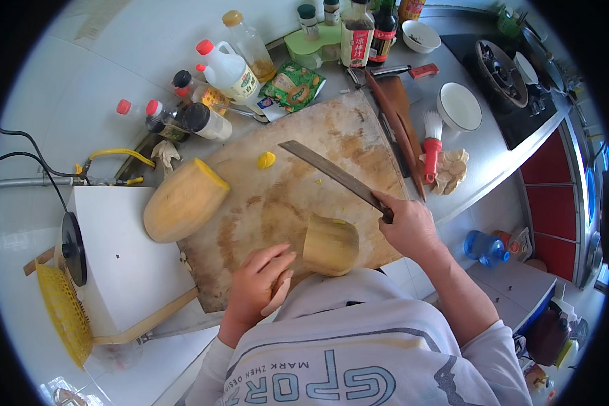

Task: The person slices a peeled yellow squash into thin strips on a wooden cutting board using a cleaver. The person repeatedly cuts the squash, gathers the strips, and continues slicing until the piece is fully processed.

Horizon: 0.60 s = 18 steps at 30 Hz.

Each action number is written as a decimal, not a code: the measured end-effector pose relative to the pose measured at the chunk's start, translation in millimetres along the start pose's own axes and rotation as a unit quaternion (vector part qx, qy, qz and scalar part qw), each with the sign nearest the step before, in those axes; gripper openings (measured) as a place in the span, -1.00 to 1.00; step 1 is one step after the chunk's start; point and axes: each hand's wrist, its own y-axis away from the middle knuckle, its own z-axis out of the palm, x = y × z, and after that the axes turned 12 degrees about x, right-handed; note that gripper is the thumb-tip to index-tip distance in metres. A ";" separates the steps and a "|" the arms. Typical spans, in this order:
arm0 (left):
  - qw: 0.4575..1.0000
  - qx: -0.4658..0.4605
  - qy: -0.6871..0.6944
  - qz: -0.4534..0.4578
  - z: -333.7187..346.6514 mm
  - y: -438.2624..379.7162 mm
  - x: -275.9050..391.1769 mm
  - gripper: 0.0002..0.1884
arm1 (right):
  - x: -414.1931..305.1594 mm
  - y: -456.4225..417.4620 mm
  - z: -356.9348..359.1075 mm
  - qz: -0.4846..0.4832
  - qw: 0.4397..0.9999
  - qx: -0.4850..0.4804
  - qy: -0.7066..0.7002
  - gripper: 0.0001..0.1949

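My right hand point(411, 223) grips the handle of a kitchen knife point(335, 176), its long blade pointing up and left above the wooden cutting board point(264, 213). A cut piece of pumpkin point(331, 246) sits at the board's near edge, against my shirt. Just left of it is my left hand point(264, 276), fingers bent, with a thin pale piece point(278, 294) at the palm side; whether the hand grips it is unclear. A larger pumpkin section point(185, 203), its yellow cut face up and right, rests over the board's left edge. A small yellow scrap point(266, 160) lies on the board.
Bottles, including a white jug point(231, 73), and a green packet point(294, 86) stand or lie behind the board. To its right are a brown wooden utensil point(396, 127), a red-handled brush point(431, 152), crumpled paper point(450, 172) and a white bowl point(459, 106). A stove point(530, 119) is farther right.
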 end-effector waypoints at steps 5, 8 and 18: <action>0.992 -0.014 0.026 0.120 11.8 -39.8 29.5 -0.67 | 3.2 28.5 -14.7 0.074 0.989 -0.050 -0.121 -0.44; 0.989 -0.049 0.029 0.136 20.2 -44.0 34.7 -0.69 | 6.5 54.0 -13.6 0.026 0.991 -0.044 -0.123 -0.42; 0.985 -0.084 0.008 0.153 33.4 -41.4 34.9 -0.71 | 18.1 83.2 -7.8 -0.039 0.985 -0.060 -0.160 -0.41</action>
